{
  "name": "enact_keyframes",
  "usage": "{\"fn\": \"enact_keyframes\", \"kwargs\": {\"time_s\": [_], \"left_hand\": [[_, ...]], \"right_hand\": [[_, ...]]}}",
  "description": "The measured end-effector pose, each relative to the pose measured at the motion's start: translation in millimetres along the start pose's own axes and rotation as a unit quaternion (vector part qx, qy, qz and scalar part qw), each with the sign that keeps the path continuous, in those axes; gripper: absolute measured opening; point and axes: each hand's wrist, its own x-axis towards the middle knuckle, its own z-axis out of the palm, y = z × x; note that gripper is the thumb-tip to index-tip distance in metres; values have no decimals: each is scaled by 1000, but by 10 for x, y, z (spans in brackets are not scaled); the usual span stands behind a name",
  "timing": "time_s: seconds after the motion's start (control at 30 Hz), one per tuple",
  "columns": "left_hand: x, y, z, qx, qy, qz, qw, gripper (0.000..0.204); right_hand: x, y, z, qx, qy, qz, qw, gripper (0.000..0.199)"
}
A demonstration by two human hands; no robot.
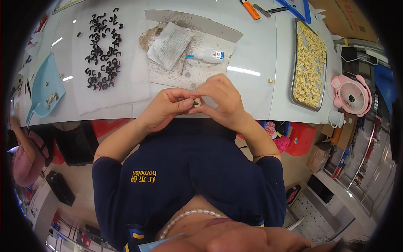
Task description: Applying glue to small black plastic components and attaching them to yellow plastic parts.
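Observation:
Above the table's near edge, my left hand (173,104) and my right hand (223,101) meet, fingertips almost touching. Between them is a small cream piece with a dark part (197,102), pinched by the left thumb and fingers. The right thumb and fingers close around its other side; their exact grip is partly hidden. Just beyond lies a stained cardboard sheet (168,77), bearing a white glue bottle (208,56) with a blue nozzle and a folded printed paper (174,44).
Several black curved pieces (103,54) lie on a white sheet (130,90) at left. A blue dustpan-like tray (44,90) sits farther left. On the right are a metal tray (296,90) of cream pieces, a loose cream piece (270,80), a pink fan (351,96) and an orange tube (251,10).

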Motion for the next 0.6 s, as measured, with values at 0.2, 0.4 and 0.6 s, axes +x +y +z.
{"fn": "enact_keyframes", "kwargs": {"time_s": [0.2,0.4,0.6], "left_hand": [[53,118,-100,88,-71,8,994,23],[133,283,-31,273,-103,45,955,20],[141,184,184,227,-72,37,970,19]], "right_hand": [[84,-10,-58,82,4,1,997,34],[63,-36,-124,86,-27,-33,995,34],[-45,45,-182,78,11,-39,996,34]]}}
